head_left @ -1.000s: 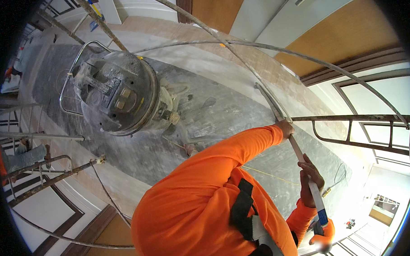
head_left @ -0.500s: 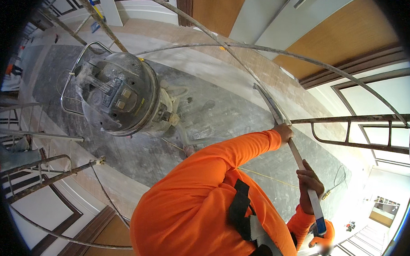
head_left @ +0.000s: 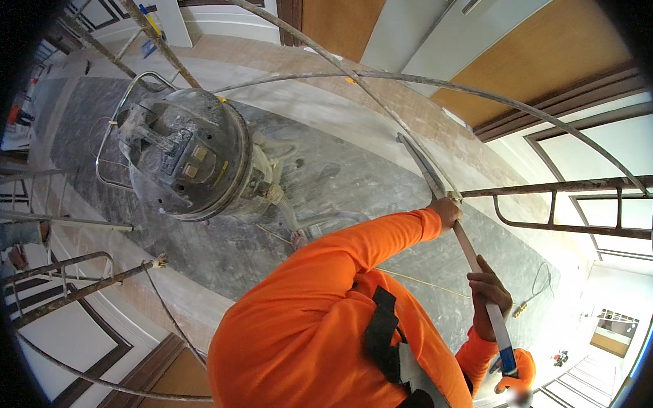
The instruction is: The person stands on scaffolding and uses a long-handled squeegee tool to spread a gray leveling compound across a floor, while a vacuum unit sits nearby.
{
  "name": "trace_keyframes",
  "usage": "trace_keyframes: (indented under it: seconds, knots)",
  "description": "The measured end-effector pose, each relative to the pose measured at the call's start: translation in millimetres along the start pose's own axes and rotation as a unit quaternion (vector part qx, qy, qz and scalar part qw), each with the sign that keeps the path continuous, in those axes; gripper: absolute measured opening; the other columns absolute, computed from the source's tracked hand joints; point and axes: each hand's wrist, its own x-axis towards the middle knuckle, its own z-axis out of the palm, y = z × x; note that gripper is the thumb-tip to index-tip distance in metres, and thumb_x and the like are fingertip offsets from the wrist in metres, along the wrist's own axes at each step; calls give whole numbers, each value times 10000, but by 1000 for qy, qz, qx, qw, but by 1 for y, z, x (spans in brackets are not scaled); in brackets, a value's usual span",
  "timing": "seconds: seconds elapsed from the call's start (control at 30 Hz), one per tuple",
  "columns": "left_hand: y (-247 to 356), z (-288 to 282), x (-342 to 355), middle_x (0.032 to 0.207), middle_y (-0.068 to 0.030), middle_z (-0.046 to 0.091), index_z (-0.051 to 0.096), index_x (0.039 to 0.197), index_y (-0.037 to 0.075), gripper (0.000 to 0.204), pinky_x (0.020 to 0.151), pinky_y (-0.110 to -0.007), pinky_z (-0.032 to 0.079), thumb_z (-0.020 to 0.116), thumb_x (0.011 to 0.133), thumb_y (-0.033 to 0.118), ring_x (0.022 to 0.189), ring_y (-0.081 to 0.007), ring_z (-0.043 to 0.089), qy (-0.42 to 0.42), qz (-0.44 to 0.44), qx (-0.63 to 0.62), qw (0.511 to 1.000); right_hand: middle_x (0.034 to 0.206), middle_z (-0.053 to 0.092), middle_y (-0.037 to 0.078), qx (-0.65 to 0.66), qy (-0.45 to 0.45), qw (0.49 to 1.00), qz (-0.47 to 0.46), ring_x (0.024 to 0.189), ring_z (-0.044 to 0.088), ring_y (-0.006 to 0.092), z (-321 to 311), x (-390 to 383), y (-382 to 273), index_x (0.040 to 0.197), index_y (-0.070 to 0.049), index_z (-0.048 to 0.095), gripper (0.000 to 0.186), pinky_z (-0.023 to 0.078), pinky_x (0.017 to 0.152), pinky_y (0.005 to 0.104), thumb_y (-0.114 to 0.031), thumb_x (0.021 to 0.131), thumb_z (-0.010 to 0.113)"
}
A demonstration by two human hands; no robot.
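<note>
My left hand [head_left: 447, 211] is wrapped around the upper part of a long, flat, pale grey bar [head_left: 467, 243], beside the end of a scaffold rail. My right hand [head_left: 490, 297] grips the same bar lower down, its fingers partly extended along one side. The bar slants from the upper middle to the lower right and has a blue section near its lower end. Its exact kind I cannot make out. Orange sleeves [head_left: 383, 242] cover both my arms, and a dark and grey strap crosses my chest.
A dusty drum-shaped vacuum [head_left: 188, 156] with a hose stands at the left on the dusty dark floor covering [head_left: 217, 254]. Scaffold pipes [head_left: 557, 187] surround me on both sides. A yellow cord [head_left: 424, 281] crosses the floor. Someone in orange headwear [head_left: 523, 368] appears at the lower right.
The bar and both my hands have shifted slightly left. My grip looks the same.
</note>
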Motion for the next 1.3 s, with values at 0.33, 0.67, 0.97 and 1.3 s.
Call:
trace_keyframes:
  seconds: [0.33, 0.67, 0.97, 1.3]
  knots:
    - [-22, 1, -5, 1017, -148, 643, 729, 904, 125, 152, 909, -465, 494, 653, 774, 106, 1046, -359, 599, -55, -18, -6, 998, 929, 721, 132, 43, -52, 997, 22, 1251, 550, 392, 7, 1, 22, 816, -50, 724, 126, 343, 1111, 503, -134, 899, 680]
    - [-24, 21, -22, 1001, -149, 634, 718, 889, 103, 135, 912, -455, 481, 653, 771, 85, 1065, -349, 585, -68, -39, 0, 997, 945, 718, 132, 30, -33, 999, 25, 1274, 533, 401, 20, -30, 21, 822, -69, 725, 125, 341, 1114, 518, -140, 908, 668]
    - [-24, -3, -33, 958, -157, 634, 721, 892, 123, 141, 881, -472, 491, 644, 775, 104, 1002, -367, 605, -10, -7, 26, 1000, 999, 714, 140, 38, -61, 997, -26, 1265, 546, 393, 20, -20, 7, 818, -67, 725, 73, 363, 1104, 511, -57, 871, 675]
    - [-163, 3, 1, 858, -144, 645, 735, 819, 130, 108, 807, -457, 500, 689, 722, 140, 913, -342, 630, 19, 3, 55, 998, 1140, 686, 153, 12, -110, 994, -6, 1356, 464, 349, 86, 41, 61, 868, -45, 712, 154, 405, 1075, 435, 80, 849, 624]
